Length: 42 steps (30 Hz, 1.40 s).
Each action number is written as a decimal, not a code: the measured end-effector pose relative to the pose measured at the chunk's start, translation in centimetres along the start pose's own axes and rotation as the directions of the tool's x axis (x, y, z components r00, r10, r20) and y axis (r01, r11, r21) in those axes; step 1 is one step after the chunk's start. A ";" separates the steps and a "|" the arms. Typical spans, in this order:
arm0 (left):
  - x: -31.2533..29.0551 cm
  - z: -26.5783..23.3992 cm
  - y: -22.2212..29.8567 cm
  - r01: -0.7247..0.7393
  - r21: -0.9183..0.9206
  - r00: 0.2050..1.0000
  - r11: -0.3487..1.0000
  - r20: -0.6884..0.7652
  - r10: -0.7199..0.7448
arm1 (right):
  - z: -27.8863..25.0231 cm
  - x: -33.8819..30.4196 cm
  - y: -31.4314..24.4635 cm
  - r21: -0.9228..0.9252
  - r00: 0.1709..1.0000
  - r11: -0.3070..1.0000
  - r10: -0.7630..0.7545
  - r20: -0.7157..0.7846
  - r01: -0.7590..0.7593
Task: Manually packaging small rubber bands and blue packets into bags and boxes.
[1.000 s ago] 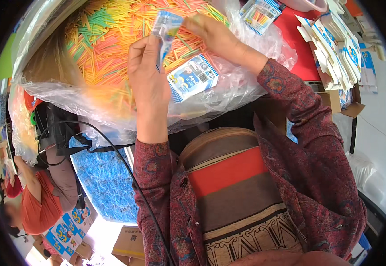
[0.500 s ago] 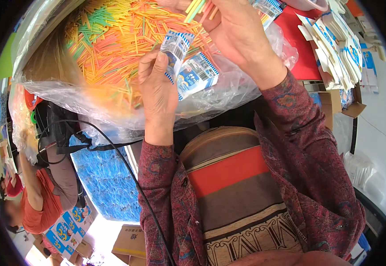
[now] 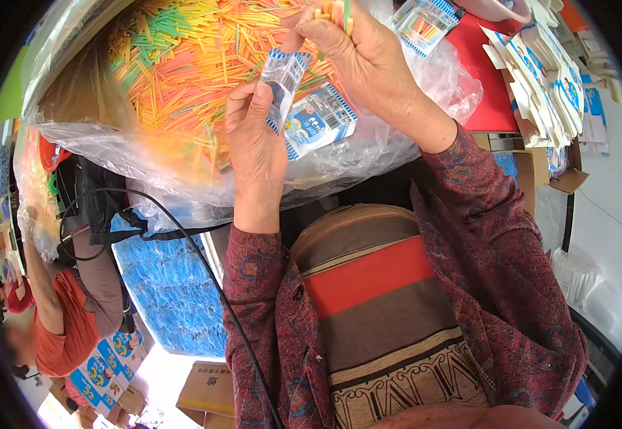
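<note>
My left hand pinches a small blue-and-white plastic pouch between thumb and fingers, above a big heap of thin coloured sticks. Closed around a small bunch of sticks, in yellow, orange and green, is my right hand, just to the right of the pouch and above it. Its fingertips come near the pouch's upper end. Under the held pouch, more of the flat blue-and-white pouches lie on the clear plastic liner. Another pouch, with sticks showing through its window, rests beyond my right hand.
Clear plastic sheeting edges the heap on my side. At right are a red surface, a stack of flattened white-and-blue cartons and a pale basin. Blue netted material and a black cable lie left; a person in orange sits beyond.
My right hand has come down and turned inward with its bunch of sticks, uncovering more of the pouch at upper right. My left hand has hardly moved.
</note>
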<state>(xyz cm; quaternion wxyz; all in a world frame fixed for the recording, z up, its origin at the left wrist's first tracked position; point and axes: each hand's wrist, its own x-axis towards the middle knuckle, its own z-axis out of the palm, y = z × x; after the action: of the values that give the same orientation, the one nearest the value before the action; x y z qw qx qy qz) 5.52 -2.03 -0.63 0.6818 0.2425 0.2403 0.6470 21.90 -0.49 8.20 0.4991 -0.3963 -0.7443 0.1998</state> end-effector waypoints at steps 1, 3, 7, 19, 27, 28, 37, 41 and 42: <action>0.1 -0.1 0.0 -0.001 -0.001 1.000 1.000 0.000 0.001 | 0.0 0.0 0.0 -0.032 0.998 0.998 -0.062 -0.030 0.061; 0.3 -0.5 -0.1 -0.020 0.060 1.000 0.998 -0.016 0.021 | 0.3 -0.2 0.2 -0.100 0.979 0.979 -0.186 -0.081 0.178; 0.6 -0.6 -0.2 -0.029 0.097 0.999 0.995 -0.040 0.033 | 1.6 1.8 3.2 -0.360 0.707 0.687 -0.701 -0.098 0.631; 0.2 -0.5 -0.7 -0.129 0.336 0.990 0.933 -0.007 0.139 | 0.6 -2.0 2.4 -0.157 0.998 0.986 -0.059 -0.025 0.054; 0.0 0.0 0.0 -0.219 0.462 0.976 0.859 0.102 0.194 | 0.1 -2.0 1.8 -0.186 0.998 0.982 0.026 0.060 -0.015; 0.1 -0.2 0.1 -0.268 0.535 0.963 0.801 0.138 0.230 | 0.1 -2.1 1.7 -0.176 0.996 0.984 0.021 0.090 -0.005; 0.6 0.4 1.9 -0.597 0.798 0.762 0.081 0.534 0.365 | 0.5 -2.0 0.8 -0.348 0.939 0.930 0.218 0.266 -0.117; 0.6 -0.8 1.7 -0.292 0.689 0.956 0.664 0.177 0.236 | -1.6 -0.3 -0.2 0.013 0.917 0.945 0.312 0.250 -0.326; 0.7 -0.8 1.5 -0.283 0.689 0.958 0.667 0.175 0.226 | -1.8 -0.1 0.1 0.011 0.914 0.942 0.322 0.248 -0.335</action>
<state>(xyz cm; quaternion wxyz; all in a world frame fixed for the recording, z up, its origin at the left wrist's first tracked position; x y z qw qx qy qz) 3.86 -1.23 -0.31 0.4476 0.5401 0.4079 0.5844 23.63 -0.70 8.82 0.3739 -0.4749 -0.7168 0.3476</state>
